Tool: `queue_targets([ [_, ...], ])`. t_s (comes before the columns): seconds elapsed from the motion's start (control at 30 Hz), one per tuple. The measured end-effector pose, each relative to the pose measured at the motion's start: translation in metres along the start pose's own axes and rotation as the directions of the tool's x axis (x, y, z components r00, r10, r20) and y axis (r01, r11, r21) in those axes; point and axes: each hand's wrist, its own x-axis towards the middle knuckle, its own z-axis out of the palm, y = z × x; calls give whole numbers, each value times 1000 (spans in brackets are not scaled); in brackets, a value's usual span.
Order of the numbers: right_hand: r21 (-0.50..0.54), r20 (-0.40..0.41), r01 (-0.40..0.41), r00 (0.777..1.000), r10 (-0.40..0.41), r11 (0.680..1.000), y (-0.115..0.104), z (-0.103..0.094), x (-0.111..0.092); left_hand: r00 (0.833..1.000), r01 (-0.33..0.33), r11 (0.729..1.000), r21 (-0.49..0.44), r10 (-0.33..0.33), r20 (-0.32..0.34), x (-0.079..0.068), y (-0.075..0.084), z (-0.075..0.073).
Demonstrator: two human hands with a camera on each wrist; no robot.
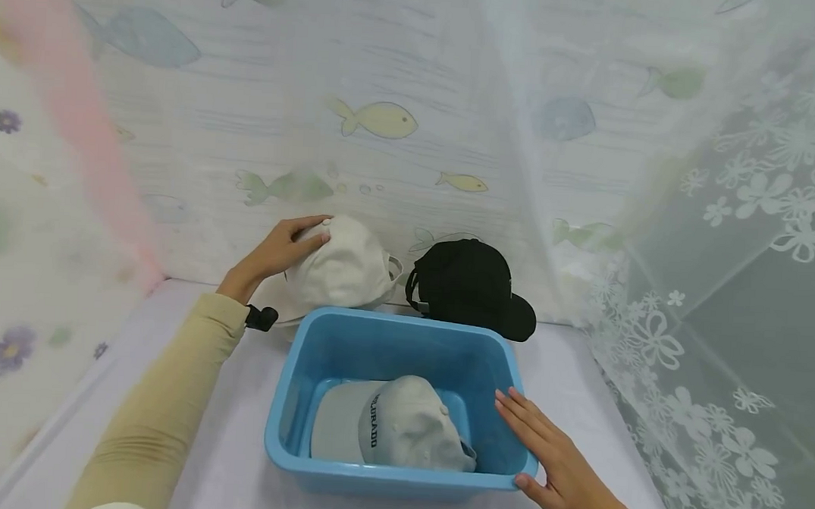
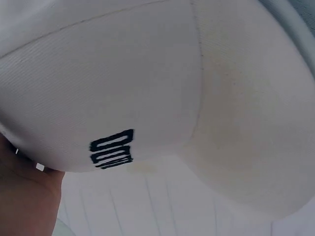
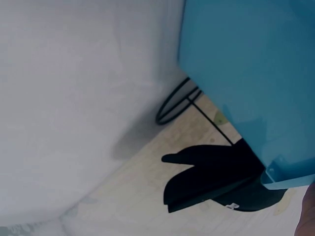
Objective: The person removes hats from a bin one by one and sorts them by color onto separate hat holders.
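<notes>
Operator: Left fingers?
Annotator: Your left hand (image 1: 281, 245) has thumb and forefinger parted a little over the top of the white cap (image 1: 344, 263), gripping the crown beside its button. Remaining fingers are hidden, can't tell how they lie.

Operator: Right fingers?
Annotator: Your right hand (image 1: 556, 458) has straight fingers, thumb spread well apart, touching the right front corner of the blue tub (image 1: 398, 476). Not clenched round anything.

Operator: How does the white cap look?
Annotator: Upright, rounded crown, strap opening to the right, brim low on the left. Your left wrist view adds stitched seams and a dark mark (image 2: 112, 149) on the front, plus faint yellowish patches.

Operator: Where is it?
Annotator: Right under your left thumb and forefinger, behind the tub's left half. Well apart from your right hand.

Operator: Anything else near?
Annotator: Black cap (image 1: 468, 280) just right of it, brim to the right. Pale grey cap (image 1: 414, 422) with dark lettering lies inside the tub, brim left, neither hand touching it. Tub stands on the white-covered surface (image 1: 572, 383).
</notes>
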Motion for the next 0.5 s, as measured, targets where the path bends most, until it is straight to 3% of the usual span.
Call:
queue_targets([
  [0.27,-18,6,2,1000,-2,1000,0,-3,0,996,-53,998,25,55,-74,-6,7,3],
  [0.5,-48,62,-26,998,29,998,-3,-11,2,977,-89,996,2,88,-194,-28,3,-1],
])
